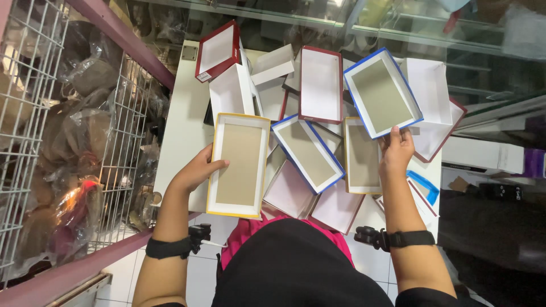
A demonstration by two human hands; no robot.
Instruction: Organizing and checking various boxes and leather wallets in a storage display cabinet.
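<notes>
My left hand (196, 170) is clamped on the left long edge of a yellow-rimmed box tray (239, 165), thumb over the rim and fingers under it. The tray lies open side up at the near left of the white table (182, 113), its near end reaching just past the table's front edge. Inside I see only a plain tan card floor.

My right hand (395, 150) is well apart from the left, across the pile. Its fingertips press the near corner of a blue-rimmed box tray (382, 94), which sits tilted on top of other pieces; the fingers look loosely curled against it, and I cannot tell whether they grip it or only touch. That tray too shows just a tan floor.

Between my hands lie a second blue-rimmed tray (307, 152), turned at an angle, and another yellow-rimmed tray (363, 156) partly tucked beneath the far blue one. Further back a red-rimmed tray (320, 84) shows a white inside, and a red-sided box (219, 51) stands tipped at the far left.

The pile overlaps almost edge to edge, leaving only a bare strip of table at the left. A wire mesh rack (34, 113) stuffed with plastic-wrapped goods stands close on that side.
</notes>
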